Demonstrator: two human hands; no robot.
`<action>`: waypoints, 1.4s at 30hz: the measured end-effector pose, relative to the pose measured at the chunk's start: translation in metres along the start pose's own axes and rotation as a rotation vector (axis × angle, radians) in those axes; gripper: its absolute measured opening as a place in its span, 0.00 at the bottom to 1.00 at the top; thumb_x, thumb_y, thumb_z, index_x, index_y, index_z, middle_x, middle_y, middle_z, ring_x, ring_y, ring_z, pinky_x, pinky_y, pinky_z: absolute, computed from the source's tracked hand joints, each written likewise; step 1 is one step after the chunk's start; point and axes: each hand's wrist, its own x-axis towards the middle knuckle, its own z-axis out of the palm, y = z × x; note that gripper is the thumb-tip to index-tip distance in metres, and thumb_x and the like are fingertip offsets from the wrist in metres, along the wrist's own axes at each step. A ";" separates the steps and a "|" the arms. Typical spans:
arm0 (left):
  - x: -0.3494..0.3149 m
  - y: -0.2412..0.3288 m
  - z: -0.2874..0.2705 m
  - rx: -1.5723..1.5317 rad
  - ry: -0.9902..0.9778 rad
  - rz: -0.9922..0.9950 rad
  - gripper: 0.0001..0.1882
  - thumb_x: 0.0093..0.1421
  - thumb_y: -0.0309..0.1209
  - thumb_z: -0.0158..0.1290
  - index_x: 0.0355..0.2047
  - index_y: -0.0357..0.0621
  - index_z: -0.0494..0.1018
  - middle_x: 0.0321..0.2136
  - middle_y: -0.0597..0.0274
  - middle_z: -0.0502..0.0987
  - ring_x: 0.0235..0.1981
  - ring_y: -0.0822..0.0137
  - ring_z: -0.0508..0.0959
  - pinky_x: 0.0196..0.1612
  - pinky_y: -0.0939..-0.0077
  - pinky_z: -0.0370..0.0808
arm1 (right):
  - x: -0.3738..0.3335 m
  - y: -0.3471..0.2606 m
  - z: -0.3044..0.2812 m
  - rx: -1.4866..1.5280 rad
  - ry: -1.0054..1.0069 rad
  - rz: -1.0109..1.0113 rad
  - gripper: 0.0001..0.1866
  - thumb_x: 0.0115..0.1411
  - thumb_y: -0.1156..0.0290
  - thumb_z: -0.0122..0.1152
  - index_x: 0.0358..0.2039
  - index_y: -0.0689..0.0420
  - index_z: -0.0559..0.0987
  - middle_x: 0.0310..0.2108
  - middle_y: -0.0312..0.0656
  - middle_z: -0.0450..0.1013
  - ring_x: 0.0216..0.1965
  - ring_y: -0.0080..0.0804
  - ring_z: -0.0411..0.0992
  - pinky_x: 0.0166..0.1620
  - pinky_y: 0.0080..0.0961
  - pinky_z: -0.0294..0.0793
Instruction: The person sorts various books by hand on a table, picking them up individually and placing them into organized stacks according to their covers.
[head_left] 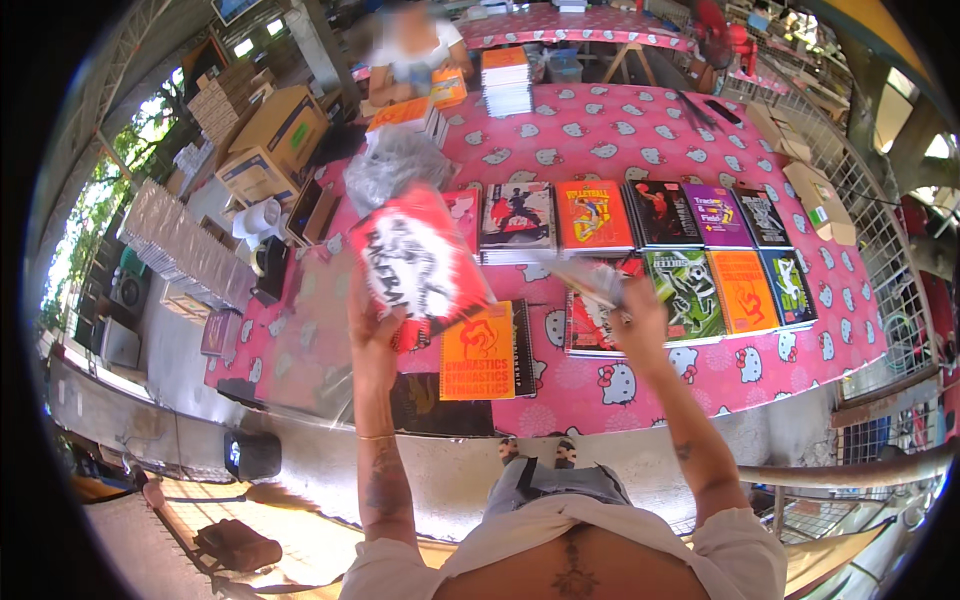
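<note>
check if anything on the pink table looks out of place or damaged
The crumpled translucent plastic beyond the red notebook in the left hand looks messy against the neatly laid notebook rows. No damage or spill stands out.

A pink table (560, 415) patterned with white cat heads carries two rows of stacked notebooks (595, 215) in various colours. Near its front edge an orange notebook (477, 350) overlaps a black one (523, 345); toward the far edge stands a tall notebook pile (507, 82).

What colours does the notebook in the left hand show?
The notebook shows red, white and black, best seen in the head view.
</note>
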 end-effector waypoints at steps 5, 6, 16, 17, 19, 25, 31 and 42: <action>-0.039 -0.076 -0.069 0.241 -0.038 -0.233 0.30 0.52 0.22 0.53 0.57 0.35 0.67 0.56 0.56 0.69 0.55 0.65 0.70 0.55 0.69 0.69 | -0.058 0.006 0.122 0.004 -0.364 -0.270 0.25 0.48 0.82 0.56 0.49 0.55 0.77 0.52 0.50 0.67 0.52 0.49 0.69 0.52 0.39 0.72; -0.056 -0.098 -0.062 0.368 -0.042 -0.187 0.28 0.51 0.26 0.56 0.55 0.36 0.69 0.54 0.56 0.71 0.54 0.62 0.71 0.54 0.67 0.69 | -0.067 0.003 0.137 -0.142 -0.397 -0.308 0.24 0.50 0.81 0.56 0.49 0.55 0.78 0.56 0.50 0.65 0.53 0.51 0.68 0.53 0.41 0.72; -0.006 -0.112 -0.087 1.193 -0.515 -0.217 0.34 0.49 0.38 0.62 0.57 0.49 0.64 0.49 0.42 0.68 0.50 0.41 0.69 0.50 0.51 0.70 | -0.052 -0.033 0.178 0.265 -0.653 0.805 0.26 0.57 0.74 0.53 0.58 0.56 0.71 0.51 0.57 0.69 0.49 0.54 0.71 0.51 0.45 0.69; 0.024 -0.108 -0.086 1.189 -0.548 -0.252 0.35 0.50 0.37 0.62 0.58 0.48 0.63 0.52 0.43 0.66 0.52 0.40 0.69 0.52 0.51 0.70 | -0.048 -0.009 0.189 0.034 -0.585 0.626 0.29 0.57 0.72 0.55 0.61 0.54 0.67 0.57 0.56 0.64 0.54 0.54 0.67 0.54 0.47 0.67; 0.086 -0.110 -0.073 1.283 -0.411 -0.039 0.36 0.52 0.36 0.61 0.60 0.47 0.61 0.55 0.44 0.66 0.54 0.41 0.69 0.54 0.51 0.70 | -0.004 0.007 0.204 -0.238 -0.336 0.276 0.35 0.56 0.69 0.58 0.65 0.51 0.61 0.65 0.54 0.56 0.61 0.54 0.60 0.59 0.51 0.62; 0.180 -0.163 -0.092 1.404 -0.581 0.573 0.26 0.55 0.32 0.58 0.55 0.41 0.70 0.48 0.46 0.76 0.50 0.50 0.76 0.52 0.60 0.73 | 0.101 0.034 0.227 -0.494 -0.256 -0.159 0.20 0.53 0.73 0.63 0.49 0.54 0.75 0.44 0.45 0.73 0.48 0.49 0.72 0.52 0.49 0.68; 0.157 -0.014 -0.135 1.061 -0.219 0.248 0.15 0.61 0.27 0.50 0.48 0.38 0.74 0.31 0.46 0.79 0.25 0.53 0.80 0.28 0.56 0.75 | 0.073 0.004 0.134 0.344 -0.285 0.353 0.13 0.55 0.79 0.61 0.42 0.59 0.78 0.38 0.44 0.77 0.42 0.40 0.76 0.45 0.29 0.75; -0.046 -0.061 -0.077 1.166 -0.902 0.275 0.28 0.49 0.28 0.60 0.53 0.40 0.71 0.49 0.48 0.73 0.51 0.49 0.73 0.54 0.58 0.71 | 0.050 0.065 0.162 0.165 -0.527 0.248 0.24 0.55 0.82 0.53 0.54 0.51 0.75 0.54 0.49 0.72 0.52 0.46 0.73 0.53 0.35 0.73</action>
